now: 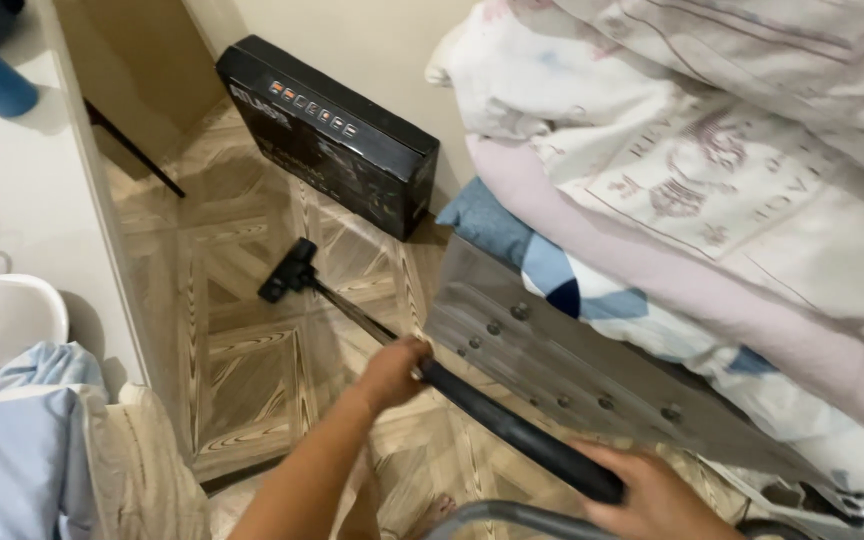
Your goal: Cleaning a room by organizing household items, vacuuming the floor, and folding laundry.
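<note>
Near edge: right hand (652, 495) closed around the lower end of the black vacuum wand (512, 425), grip wrapped full around the tube. A grey hose (512, 518) curves just below it. Left hand (392, 372) holds the wand further up, where the black sleeve meets the thin metal section, fingers curled shut on it.

Middle: the wand slants away to the far left. Its black floor head (287, 272) rests on the wood-pattern floor (242, 370), in the gap between the white counter (22, 190) on the left and the bed frame (552, 355) on the right.

Far: a black box (327, 130) leans against the wall, just beyond the head.

Judgement: keep the head flat on the floor, steer with the left hand, push from the right. Short strokes suit this narrow gap. Watch the metal frame corner near the left knuckles, and stop short of the box.
</note>
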